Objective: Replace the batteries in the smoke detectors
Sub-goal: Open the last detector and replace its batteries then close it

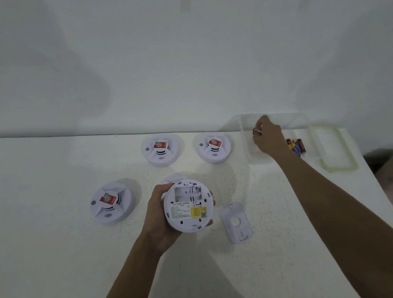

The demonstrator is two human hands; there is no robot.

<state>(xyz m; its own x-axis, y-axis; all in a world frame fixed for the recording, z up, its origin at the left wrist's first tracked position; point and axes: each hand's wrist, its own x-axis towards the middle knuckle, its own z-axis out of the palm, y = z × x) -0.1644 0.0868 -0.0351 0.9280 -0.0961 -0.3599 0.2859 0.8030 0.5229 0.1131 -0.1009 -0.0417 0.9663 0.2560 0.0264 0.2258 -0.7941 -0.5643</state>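
Smoke detector under work is being held clear of the table, underside up, directly in front of the person. Its battery bay is standing open and appears to be empty. Left hand is gripping the housing, fingers wrapping round its rim. Back cover is lying loose on the table just to the right. Right hand is hovering over the clear tub at the far right corner, fingertips pinching what are probably two cells. Loose batteries are lying in the tub beside the wrist.

Risks: if spent and fresh cells are sharing this one tub, mixing them up is likely. Cells could also be going into the bay with polarity reversed. A passing forearm could be sweeping the loose cover off the table.

Limits: polarity marks and label text are showing too small to read. The wrist is covering part of the battery pile. Whether the pinched cells are fresh or spent cannot be told.
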